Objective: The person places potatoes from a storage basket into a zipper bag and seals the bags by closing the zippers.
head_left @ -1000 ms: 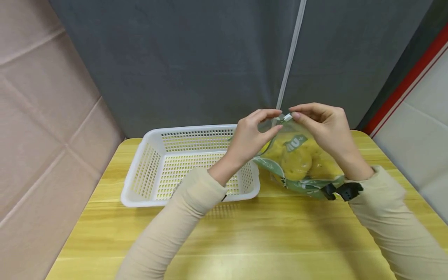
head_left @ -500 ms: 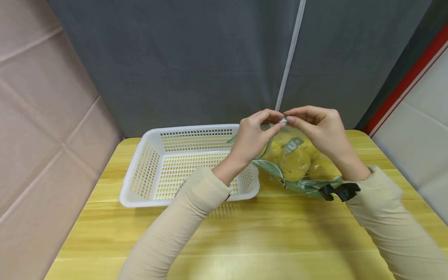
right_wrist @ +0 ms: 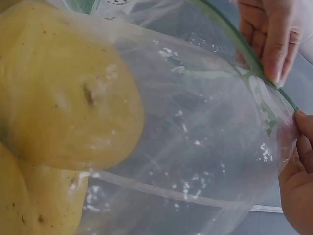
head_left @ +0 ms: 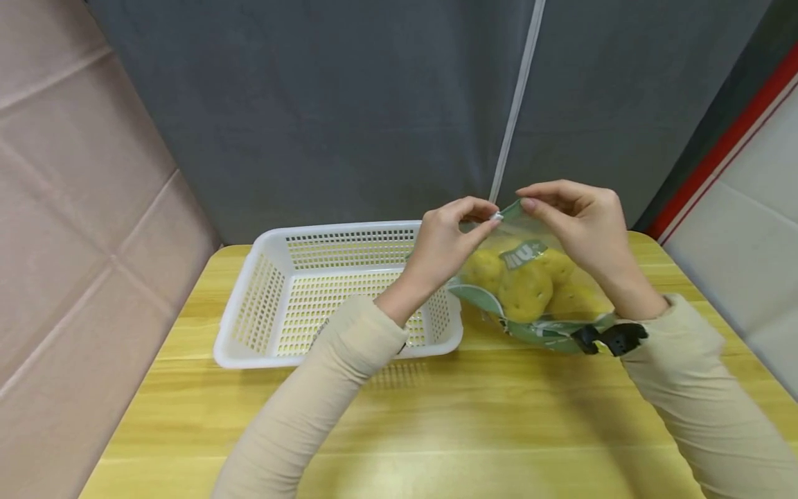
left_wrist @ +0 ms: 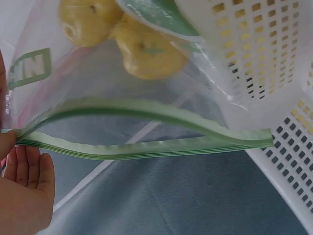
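A clear zip bag with green print lies on the table at the right, with several yellow potatoes inside. My left hand pinches the small white slider on the bag's top edge between thumb and forefinger. Just right of it, my right hand pinches the corner of that edge. Between the two hands the green strip is taut. In the left wrist view, the green zip strip gapes open beyond the left hand. Potatoes fill the left of the right wrist view, behind the clear film.
A white perforated plastic basket stands on the wooden table, left of the bag and partly behind the left forearm. The bag's open end overlaps the basket's right rim. A grey curtain hangs behind the table, and walls flank both sides.
The hands came together at the slider, then parted. The slider was by the right thumb and is now in the left hand's pinch. The right hand has moved slightly right.
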The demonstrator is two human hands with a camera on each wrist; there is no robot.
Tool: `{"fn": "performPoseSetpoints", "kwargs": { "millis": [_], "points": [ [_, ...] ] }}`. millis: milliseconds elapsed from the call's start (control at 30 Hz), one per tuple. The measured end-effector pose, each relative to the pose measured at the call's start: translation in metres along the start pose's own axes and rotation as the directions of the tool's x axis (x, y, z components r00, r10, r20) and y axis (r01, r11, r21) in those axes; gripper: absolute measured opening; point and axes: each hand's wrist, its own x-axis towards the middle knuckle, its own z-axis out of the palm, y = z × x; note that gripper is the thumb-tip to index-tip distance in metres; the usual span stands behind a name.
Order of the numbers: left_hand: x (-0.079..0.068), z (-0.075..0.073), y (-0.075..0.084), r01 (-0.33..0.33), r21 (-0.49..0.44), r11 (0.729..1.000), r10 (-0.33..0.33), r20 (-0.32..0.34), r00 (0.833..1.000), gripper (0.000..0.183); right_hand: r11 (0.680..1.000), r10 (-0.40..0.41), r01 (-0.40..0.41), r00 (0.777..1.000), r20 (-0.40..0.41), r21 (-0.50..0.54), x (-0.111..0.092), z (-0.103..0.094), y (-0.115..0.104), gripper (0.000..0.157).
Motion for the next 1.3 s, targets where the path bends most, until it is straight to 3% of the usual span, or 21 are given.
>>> {"fn": "performPoseSetpoints", "kwargs": {
  "millis": [133, 300, 400, 667, 867, 1100, 1300],
  "points": [
    [-0.001, 0.000, -0.003, 0.017, -0.016, 1.000, -0.017, 0.009, 1.000, 0.020, 0.997, 0.067, -0.068, 0.996, 0.053, 0.028, 0.001, -0.002, 0.001, 0.015],
    [-0.002, 0.001, -0.005, -0.005, -0.033, 0.999, 0.006, 0.027, 1.000, 0.020, 0.991, 0.129, -0.121, 0.976, 0.178, -0.052, 0.001, -0.002, 0.000, 0.023],
    [-0.002, 0.002, -0.006, -0.021, -0.046, 0.999, 0.023, 0.035, 0.999, 0.020, 0.989, 0.135, -0.120, 0.968, 0.210, -0.082, 0.001, 0.000, -0.001, 0.022],
    [-0.002, 0.001, -0.006, -0.017, -0.045, 0.999, 0.019, 0.042, 0.999, 0.020, 0.995, 0.062, -0.049, 0.988, 0.143, -0.089, 0.000, 0.000, 0.001, 0.014],
    [-0.004, 0.002, -0.016, 0.011, -0.018, 1.000, -0.010, 0.034, 0.999, 0.019, 0.995, 0.064, -0.059, 0.996, 0.067, -0.078, 0.000, -0.005, 0.004, 0.007],
    [-0.006, 0.004, -0.021, 0.031, -0.023, 0.999, -0.030, 0.050, 0.998, 0.019, 0.996, 0.082, -0.084, 0.989, 0.122, 0.012, 0.000, -0.008, 0.005, 0.013],
    [-0.005, 0.005, -0.020, 0.015, -0.022, 1.000, -0.014, 0.049, 0.999, 0.019, 0.998, 0.063, -0.060, 0.992, 0.113, -0.028, 0.001, -0.009, 0.003, 0.014]
  ]
}}
